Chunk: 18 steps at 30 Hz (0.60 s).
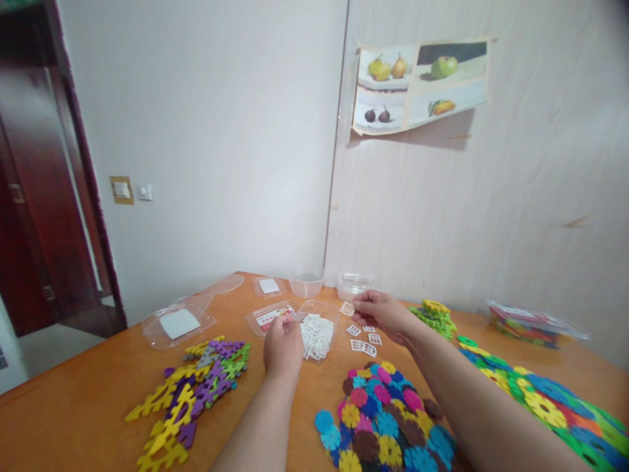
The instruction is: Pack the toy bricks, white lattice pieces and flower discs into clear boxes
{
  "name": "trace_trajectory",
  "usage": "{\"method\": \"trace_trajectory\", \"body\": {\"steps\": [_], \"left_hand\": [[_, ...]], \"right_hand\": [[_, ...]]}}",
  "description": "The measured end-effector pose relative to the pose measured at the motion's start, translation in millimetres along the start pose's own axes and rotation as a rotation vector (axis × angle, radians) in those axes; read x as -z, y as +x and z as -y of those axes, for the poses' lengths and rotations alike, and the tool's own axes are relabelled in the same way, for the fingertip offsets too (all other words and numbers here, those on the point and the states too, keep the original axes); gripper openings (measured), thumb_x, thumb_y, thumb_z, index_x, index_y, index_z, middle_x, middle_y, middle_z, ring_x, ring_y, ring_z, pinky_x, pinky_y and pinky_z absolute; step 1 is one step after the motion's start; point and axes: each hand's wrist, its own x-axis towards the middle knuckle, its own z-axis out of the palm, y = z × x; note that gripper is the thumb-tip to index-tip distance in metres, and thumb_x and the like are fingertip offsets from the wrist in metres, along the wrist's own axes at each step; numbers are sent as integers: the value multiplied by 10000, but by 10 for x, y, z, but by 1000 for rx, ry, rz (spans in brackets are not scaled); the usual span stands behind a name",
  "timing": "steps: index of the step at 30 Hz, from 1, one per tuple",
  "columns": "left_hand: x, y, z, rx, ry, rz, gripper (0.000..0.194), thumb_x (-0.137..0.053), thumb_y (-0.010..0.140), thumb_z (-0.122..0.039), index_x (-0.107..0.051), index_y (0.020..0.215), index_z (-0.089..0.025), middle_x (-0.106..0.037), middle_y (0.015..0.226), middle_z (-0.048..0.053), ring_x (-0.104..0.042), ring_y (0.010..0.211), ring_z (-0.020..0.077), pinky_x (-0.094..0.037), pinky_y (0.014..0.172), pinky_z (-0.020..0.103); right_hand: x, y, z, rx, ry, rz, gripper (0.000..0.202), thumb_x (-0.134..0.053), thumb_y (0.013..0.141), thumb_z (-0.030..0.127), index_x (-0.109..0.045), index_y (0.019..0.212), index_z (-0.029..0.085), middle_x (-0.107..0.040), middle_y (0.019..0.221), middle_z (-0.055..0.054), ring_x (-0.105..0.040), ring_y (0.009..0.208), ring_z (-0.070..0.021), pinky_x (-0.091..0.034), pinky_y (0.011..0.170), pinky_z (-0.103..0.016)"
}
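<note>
A clear plastic tub (317,334) full of small white lattice pieces stands in the middle of the table. My left hand (284,346) is at its left edge, fingers closed, and whatever they may hold is too small to name. To the right, my right hand (376,311) pinches a white lattice piece (347,309) between thumb and fingers. Several like pieces (357,345) lie flat on the table just below that hand. Behind my left hand lies a clear lid with a red and white label (275,316).
Colourful flower discs (381,419) are heaped in front, with yellow and purple toothed pieces (196,393) at left. Green pieces (432,318), large rings (545,400) and a filled box (533,326) lie right. Clear tubs (306,286) and a lid (179,323) sit towards the wall.
</note>
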Motion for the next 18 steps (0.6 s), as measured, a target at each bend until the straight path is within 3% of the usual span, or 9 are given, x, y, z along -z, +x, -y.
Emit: {"method": "trace_trajectory", "body": {"steps": [2, 3, 6, 8, 12, 18], "left_hand": [[-3, -1, 1, 9, -5, 3, 180, -554, 812, -296, -688, 920, -240, -748, 907, 32, -679, 836, 209, -469, 688, 287], [-4, -1, 2, 9, -5, 4, 181, -554, 813, -294, -688, 922, -242, -749, 915, 31, -679, 842, 209, -471, 694, 287], [-6, -2, 3, -7, 3, -5, 184, -547, 813, -291, -689, 922, -246, -747, 937, 29, -674, 852, 212, -475, 708, 292], [-3, -3, -1, -11, 11, -5, 185, -544, 813, -295, -688, 916, -245, -746, 923, 32, -672, 841, 214, -473, 705, 293], [3, -4, -10, -12, 14, 4, 178, -547, 813, -309, -683, 903, -237, -744, 889, 38, -675, 823, 214, -466, 700, 293], [6, -14, -27, -1, 9, 0, 184, -549, 803, -286, -686, 916, -235, -752, 916, 42, -682, 853, 220, -464, 701, 294]], "right_hand": [[2, -10, 64, 27, 156, 13, 160, -656, 840, 291, -543, 899, 193, -679, 779, -23, -683, 720, -135, -552, 680, -245], [15, -7, 70, 12, 50, 12, 140, -641, 845, 285, -550, 893, 191, -679, 765, -21, -685, 715, -138, -547, 671, -242], [90, 14, -7, -82, -580, -14, 98, -618, 831, 268, -594, 822, 173, -699, 740, -54, -690, 725, -177, -500, 624, -245], [148, 22, -101, -132, -850, -29, 126, -675, 763, 272, -622, 748, 159, -723, 801, -114, -701, 819, -242, -483, 650, -278], [208, 8, -244, -210, -973, -22, 213, -729, 667, 337, -668, 712, 138, -734, 894, -196, -699, 888, -334, -472, 671, -334], [157, 43, -288, -253, -985, 39, 148, -702, 627, 257, -693, 717, 140, -746, 849, -154, -705, 827, -286, -451, 598, -280]]}}
